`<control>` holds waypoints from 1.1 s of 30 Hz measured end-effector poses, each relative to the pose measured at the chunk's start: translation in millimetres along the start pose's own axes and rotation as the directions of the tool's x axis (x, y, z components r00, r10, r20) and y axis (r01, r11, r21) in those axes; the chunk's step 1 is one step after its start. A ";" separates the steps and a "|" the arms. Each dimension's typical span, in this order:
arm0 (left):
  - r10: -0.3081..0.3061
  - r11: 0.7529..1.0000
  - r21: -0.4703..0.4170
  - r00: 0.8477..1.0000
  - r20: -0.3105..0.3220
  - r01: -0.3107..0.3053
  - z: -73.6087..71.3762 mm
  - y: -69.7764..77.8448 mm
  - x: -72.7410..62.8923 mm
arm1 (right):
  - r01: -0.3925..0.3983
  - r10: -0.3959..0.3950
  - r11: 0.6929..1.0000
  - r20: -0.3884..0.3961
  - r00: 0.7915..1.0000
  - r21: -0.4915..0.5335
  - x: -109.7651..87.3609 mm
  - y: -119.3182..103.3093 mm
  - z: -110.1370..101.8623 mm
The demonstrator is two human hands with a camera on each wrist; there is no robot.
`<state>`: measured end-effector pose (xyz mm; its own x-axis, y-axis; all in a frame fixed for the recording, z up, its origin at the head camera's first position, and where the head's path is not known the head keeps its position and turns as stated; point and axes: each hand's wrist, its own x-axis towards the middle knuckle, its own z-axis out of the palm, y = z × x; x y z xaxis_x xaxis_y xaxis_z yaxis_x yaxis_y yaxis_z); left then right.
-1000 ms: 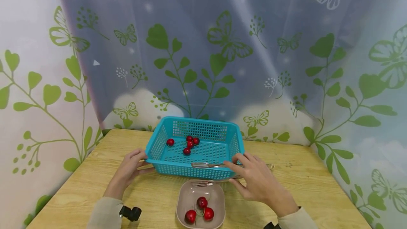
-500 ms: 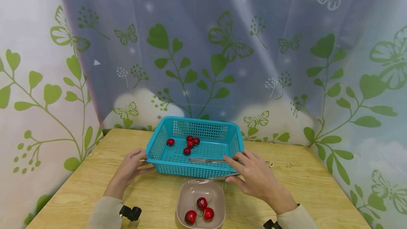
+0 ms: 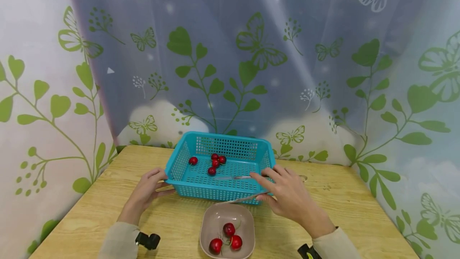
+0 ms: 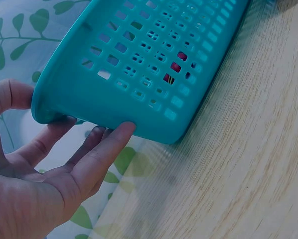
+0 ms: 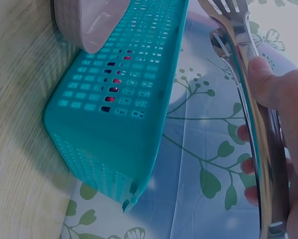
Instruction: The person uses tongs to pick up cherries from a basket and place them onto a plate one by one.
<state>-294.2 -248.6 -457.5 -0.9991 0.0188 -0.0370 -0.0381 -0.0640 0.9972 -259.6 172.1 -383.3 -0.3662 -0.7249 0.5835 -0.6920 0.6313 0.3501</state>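
Observation:
A pair of metal tongs with fork-like ends is in my right hand, thumb on one arm and fingers on the other. Its arms stand spread: one overlaps the basket's inside, the other crosses between basket and bowl. At the left front corner of the blue plastic basket, my left hand holds the rim, its thumb on top and fingertips below, as the left wrist view shows. Several dark red cherries lie on the basket floor, toward its left half.
A beige square bowl stands in front of the basket with three stemmed cherries in it. The wooden table ends at a patterned cloth backdrop close behind the basket.
The tongs have turned in my right hand: their ends, earlier seen broad with prongs showing, now appear edge-on and sit slightly farther back. The left hand, basket and cherries stay put.

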 end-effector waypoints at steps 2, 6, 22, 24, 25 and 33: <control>-0.001 1.000 0.003 1.000 0.002 0.001 -0.1 0.0 -0.1 | 0.002 -0.002 1.000 0.005 1.000 -0.006 0.9 1.7 0.3; -0.005 1.000 0.002 1.000 0.002 0.005 0.1 0.3 0.5 | 0.007 -0.007 1.000 0.020 1.000 -0.010 3.5 6.4 1.7; -0.006 1.000 -0.004 1.000 0.024 0.006 -1.4 1.7 -0.6 | 0.037 -0.032 0.998 0.111 0.993 -0.044 34.9 36.7 10.6; -0.007 1.000 -0.003 1.000 0.024 0.007 -1.5 1.4 -0.4 | 0.036 -0.032 0.999 0.120 0.992 -0.037 40.1 40.0 11.1; -0.007 1.000 -0.001 1.000 0.023 0.007 -1.5 1.3 -0.2 | 0.033 -0.029 0.999 0.126 0.992 -0.032 42.8 41.5 11.0; -0.006 1.000 0.003 1.000 0.018 0.006 -0.9 2.4 -1.4 | 0.022 -0.019 1.000 0.155 0.988 -0.014 61.9 50.8 15.5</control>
<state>-292.9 -249.7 -455.2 -0.9984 0.0371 -0.0418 -0.0440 -0.0605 0.9972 -327.1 155.0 -340.7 -0.4445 -0.7709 0.4563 -0.6908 0.6193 0.3733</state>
